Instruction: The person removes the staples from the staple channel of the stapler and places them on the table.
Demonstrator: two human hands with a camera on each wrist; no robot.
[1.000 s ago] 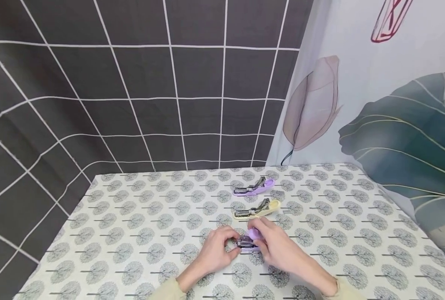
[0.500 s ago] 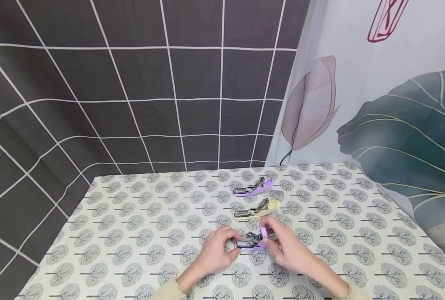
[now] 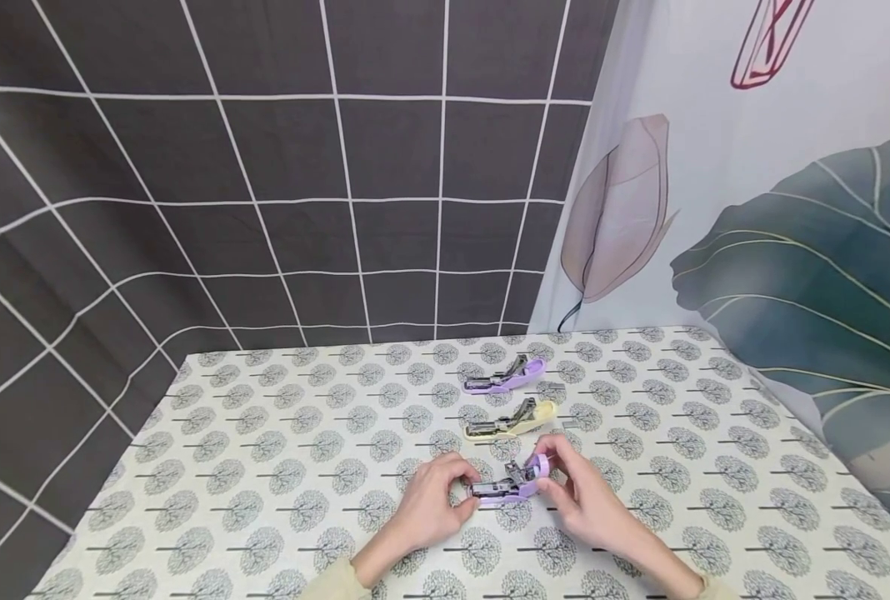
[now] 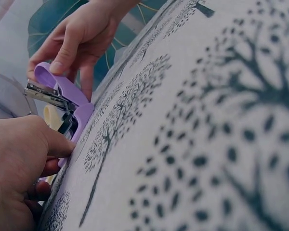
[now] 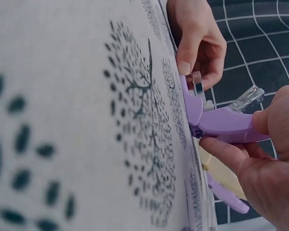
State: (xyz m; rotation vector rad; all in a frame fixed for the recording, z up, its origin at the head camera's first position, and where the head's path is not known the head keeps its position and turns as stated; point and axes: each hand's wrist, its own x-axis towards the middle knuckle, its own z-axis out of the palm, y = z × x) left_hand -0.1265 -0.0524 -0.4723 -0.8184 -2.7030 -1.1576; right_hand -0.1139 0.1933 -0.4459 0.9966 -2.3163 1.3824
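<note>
An opened purple stapler (image 3: pixel 529 491) lies nearest me on the tree-print cloth, its metal magazine showing and its top cover swung back to the right. My left hand (image 3: pixel 433 504) pinches the front end of its base between thumb and fingers. Thumb and fingers of my right hand (image 3: pixel 583 504) hold the raised purple cover (image 5: pixel 226 126). In the left wrist view, the metal arm of the stapler (image 4: pixel 83 115) stands up between the two hands.
Behind it lie an opened yellow stapler (image 3: pixel 541 412) and, farther back, another opened purple stapler (image 3: pixel 533 371). Small grey strips, perhaps staples (image 3: pixel 569 423), lie right of them. A dark grid curtain (image 3: pixel 302 167) hangs behind the table.
My right hand has moved right, swinging the stapler's purple cover back and exposing the metal inside. The left hand keeps its place on the front end.
</note>
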